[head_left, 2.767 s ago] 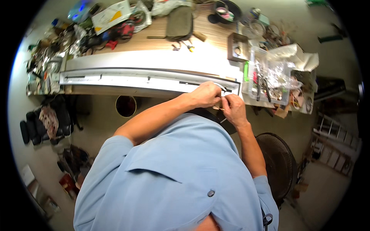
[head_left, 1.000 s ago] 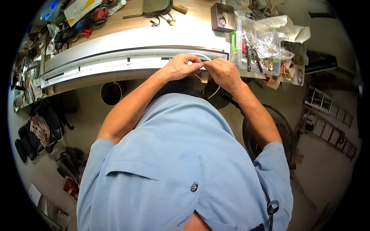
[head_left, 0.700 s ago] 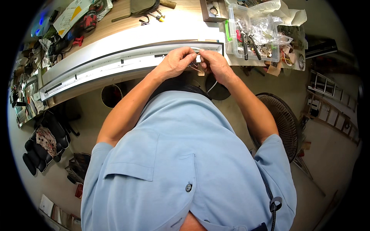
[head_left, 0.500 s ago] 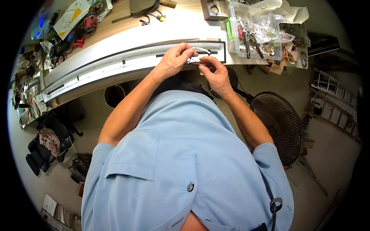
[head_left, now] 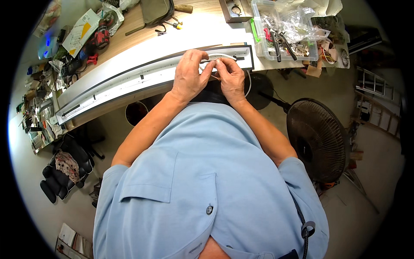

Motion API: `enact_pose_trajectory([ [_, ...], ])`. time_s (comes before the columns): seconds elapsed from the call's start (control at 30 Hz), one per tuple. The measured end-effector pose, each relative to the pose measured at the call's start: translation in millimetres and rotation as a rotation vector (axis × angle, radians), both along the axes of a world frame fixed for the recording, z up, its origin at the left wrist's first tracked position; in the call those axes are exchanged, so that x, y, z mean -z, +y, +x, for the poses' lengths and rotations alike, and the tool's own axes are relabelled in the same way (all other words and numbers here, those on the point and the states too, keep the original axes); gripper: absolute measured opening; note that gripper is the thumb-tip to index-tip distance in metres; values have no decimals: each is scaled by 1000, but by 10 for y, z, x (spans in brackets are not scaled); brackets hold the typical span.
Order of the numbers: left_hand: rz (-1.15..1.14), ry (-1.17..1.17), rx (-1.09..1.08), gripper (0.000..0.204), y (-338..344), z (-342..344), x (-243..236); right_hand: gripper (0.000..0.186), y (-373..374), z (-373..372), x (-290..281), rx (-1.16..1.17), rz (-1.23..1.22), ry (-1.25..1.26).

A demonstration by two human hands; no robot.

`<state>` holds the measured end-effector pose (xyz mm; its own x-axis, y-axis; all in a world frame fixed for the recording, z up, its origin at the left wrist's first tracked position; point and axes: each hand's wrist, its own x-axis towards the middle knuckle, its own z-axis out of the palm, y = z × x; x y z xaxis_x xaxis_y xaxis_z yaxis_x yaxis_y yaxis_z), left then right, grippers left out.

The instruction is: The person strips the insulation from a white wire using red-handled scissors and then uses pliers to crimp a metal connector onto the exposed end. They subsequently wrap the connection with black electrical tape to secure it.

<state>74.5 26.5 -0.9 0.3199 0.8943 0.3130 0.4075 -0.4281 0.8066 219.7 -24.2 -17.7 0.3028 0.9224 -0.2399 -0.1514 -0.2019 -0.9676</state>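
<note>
My left hand (head_left: 190, 74) and my right hand (head_left: 231, 78) meet over the near edge of a long, narrow light housing (head_left: 116, 86), white inside with a black rim. Both are closed in a pinch, fingertips almost touching, on thin wires that the fingers mostly hide. A white cable (head_left: 224, 55) arches out of the housing behind the fingers. Another stretch of white cable (head_left: 249, 82) hangs beside my right hand, past the bench edge. Small dark fittings (head_left: 142, 77) sit along the inside of the housing.
A clear plastic bin (head_left: 276, 47) of tools and bags stands at the right of the bench. Farther left lie a red angle grinder (head_left: 102, 36) and assorted clutter. A standing fan (head_left: 317, 138) is by my right arm, an office chair (head_left: 67, 166) to the left.
My right hand has turned upward and come closer to my left hand, so the fingertips now meet. White cable now hangs to the right of it. The view has shifted slightly.
</note>
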Motion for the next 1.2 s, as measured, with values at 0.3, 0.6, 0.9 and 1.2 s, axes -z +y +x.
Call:
enact_pose_trajectory([
  [0.3,41,-81,207,35,-98,-201,-175,22,301,-85,32,-92,25,247],
  [0.6,182,105,193,19,124,-173,-45,31,496,20,119,-67,-56,330],
  [0.9,-282,197,-153,22,307,-28,-143,28,405,130,68,-100,-6,284],
  [1.2,-631,-193,-148,25,276,-51,23,17,374,110,107,-182,90,191],
])
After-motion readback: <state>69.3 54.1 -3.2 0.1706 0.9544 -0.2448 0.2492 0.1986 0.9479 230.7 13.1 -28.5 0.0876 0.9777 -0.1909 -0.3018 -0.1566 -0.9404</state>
